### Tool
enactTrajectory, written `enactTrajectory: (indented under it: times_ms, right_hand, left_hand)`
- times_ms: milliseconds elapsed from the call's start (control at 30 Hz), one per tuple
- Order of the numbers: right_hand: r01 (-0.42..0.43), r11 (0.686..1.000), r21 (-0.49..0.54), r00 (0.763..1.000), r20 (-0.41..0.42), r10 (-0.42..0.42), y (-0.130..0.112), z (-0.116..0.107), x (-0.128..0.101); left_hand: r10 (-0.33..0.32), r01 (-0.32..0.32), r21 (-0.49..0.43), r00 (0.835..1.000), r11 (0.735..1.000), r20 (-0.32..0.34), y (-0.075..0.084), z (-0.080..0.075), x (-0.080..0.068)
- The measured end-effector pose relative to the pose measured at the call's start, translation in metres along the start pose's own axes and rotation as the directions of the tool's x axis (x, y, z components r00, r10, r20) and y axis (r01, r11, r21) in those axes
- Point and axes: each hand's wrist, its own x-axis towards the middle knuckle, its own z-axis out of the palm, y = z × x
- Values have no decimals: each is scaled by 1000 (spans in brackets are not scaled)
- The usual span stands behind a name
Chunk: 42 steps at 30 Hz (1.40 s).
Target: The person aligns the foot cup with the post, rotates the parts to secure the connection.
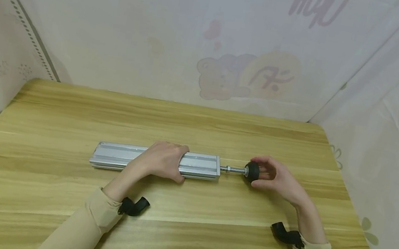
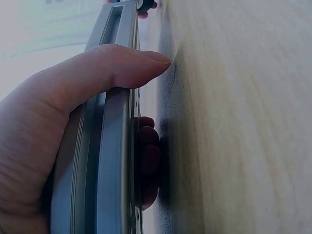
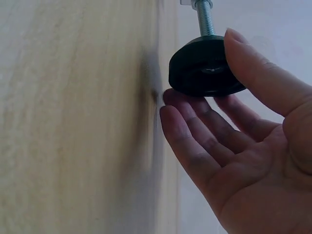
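A silver aluminium extrusion profile [image 1: 199,163] lies lengthwise across the wooden table. My left hand [image 1: 162,160] grips it from above near the middle, thumb over the near side and fingertips curled under the far side in the left wrist view. From the profile's right end plate sticks out a threaded rod [image 1: 235,170] with a nut on it. At the rod's tip sits a round black levelling foot [image 1: 252,172], hollow underneath in the right wrist view. My right hand [image 1: 280,183] holds this foot by its rim, thumb on one side and curled fingers opposite.
The wooden table [image 1: 166,237] has rounded back corners. Printed pale cloth [image 1: 137,45] hangs behind it and along both sides. Black curved pieces [image 1: 134,206] are attached at both sleeve cuffs, close over the table.
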Motion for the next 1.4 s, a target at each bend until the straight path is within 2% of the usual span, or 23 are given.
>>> enactTrajectory:
  times_ms: [300, 633, 933, 1067, 1167, 1300, 1400]
  right_hand:
    - [-29, 999, -33, 998, 51, 31, 2, -2, -1]
    - [-157, 986, -60, 985, 63, 161, 0, -4, -3]
    - [-162, 986, -41, 983, 80, 165, -2, -3, -1]
    - [-102, 994, -50, 993, 52, 104, -1, -2, -1]
    - [-22, 997, -70, 1000, 6, 23, 0, -1, -1]
    - [66, 991, -120, 997, -23, -70, 0, 3, 1]
    - [96, 977, -191, 994, -33, -104, -1, 7, 2]
  left_hand:
    - [3, -2, -6, 1000, 1000, 7, 0, 0, 0]
    - [4, -4, -4, 1000, 1000, 10, -1, -2, 0]
    - [3, -3, -3, 1000, 1000, 5, -1, -1, 0]
    - [2, -2, 0, 1000, 1000, 4, -1, 0, -1]
    - [4, -4, -4, 1000, 1000, 4, 0, 0, -1]
    - [7, -7, -6, 1000, 1000, 1, 0, -1, -1]
    - [7, -7, -6, 1000, 1000, 1, 0, 0, 0]
